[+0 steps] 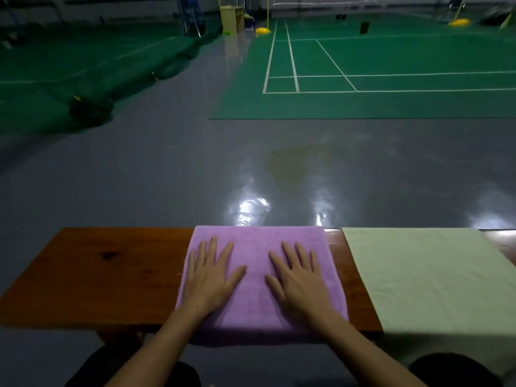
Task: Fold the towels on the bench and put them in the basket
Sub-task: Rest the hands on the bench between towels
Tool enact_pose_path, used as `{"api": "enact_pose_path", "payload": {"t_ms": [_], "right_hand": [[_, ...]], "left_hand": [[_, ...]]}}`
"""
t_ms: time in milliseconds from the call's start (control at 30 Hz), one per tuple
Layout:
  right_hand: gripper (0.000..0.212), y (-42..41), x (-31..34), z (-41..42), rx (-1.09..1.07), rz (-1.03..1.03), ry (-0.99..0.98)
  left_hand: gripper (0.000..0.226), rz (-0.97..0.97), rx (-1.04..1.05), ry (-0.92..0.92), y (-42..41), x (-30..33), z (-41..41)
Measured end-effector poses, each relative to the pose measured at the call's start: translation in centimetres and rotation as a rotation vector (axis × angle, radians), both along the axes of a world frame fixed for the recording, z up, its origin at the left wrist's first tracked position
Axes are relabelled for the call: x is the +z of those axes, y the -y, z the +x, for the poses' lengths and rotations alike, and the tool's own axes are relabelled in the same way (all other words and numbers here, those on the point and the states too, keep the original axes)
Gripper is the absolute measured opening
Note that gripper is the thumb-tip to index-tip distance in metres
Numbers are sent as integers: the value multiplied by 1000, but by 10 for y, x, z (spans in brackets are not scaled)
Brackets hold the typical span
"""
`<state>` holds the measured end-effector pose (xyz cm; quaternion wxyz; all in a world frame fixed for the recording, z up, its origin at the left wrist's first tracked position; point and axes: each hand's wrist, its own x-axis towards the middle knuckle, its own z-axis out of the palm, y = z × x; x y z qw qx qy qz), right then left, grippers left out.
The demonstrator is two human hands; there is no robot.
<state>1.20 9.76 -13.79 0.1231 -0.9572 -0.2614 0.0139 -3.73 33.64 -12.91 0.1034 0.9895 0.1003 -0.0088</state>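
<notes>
A purple towel (258, 241) lies flat across the middle of the wooden bench (97, 275), its near edge hanging over the front. My left hand (209, 275) rests palm down on the towel's left half, fingers straight and spread. My right hand (297, 277) presses flat on its right half in the same way. A pale green towel (430, 277) lies spread out on the bench to the right, also draping over the near edge. No basket is in view.
The bench's left part shows bare wood. Beyond the bench is a glossy grey floor (195, 169), then a green badminton court (391, 79) with white lines. A dark green net heap (92, 107) lies at the far left. My dark-clothed knees show at the bottom.
</notes>
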Motion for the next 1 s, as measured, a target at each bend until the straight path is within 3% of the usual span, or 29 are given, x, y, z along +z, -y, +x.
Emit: {"api": "enact_pose_path", "payload": {"t_ms": [200, 333, 500, 667, 900, 1000], "right_hand": [[56, 38, 4, -3, -79, -30, 83], [46, 67, 9, -13, -119, -57, 140], [40, 85, 35, -32, -317, -90, 95], [43, 83, 41, -23, -528, 23, -34], [30, 83, 52, -4, -519, 85, -244], [28, 82, 60, -1, -469, 258, -242]], "left_hand": [[96, 59, -1, -8, -6, 2, -13], [90, -10, 21, -33, -11, 13, -15], [43, -205, 42, 287, -3, 31, -14], [22, -406, -64, 314, 28, 42, -8], [28, -411, -100, 342, 66, 56, 15], [28, -446, -153, 324, 78, 56, 25]]}}
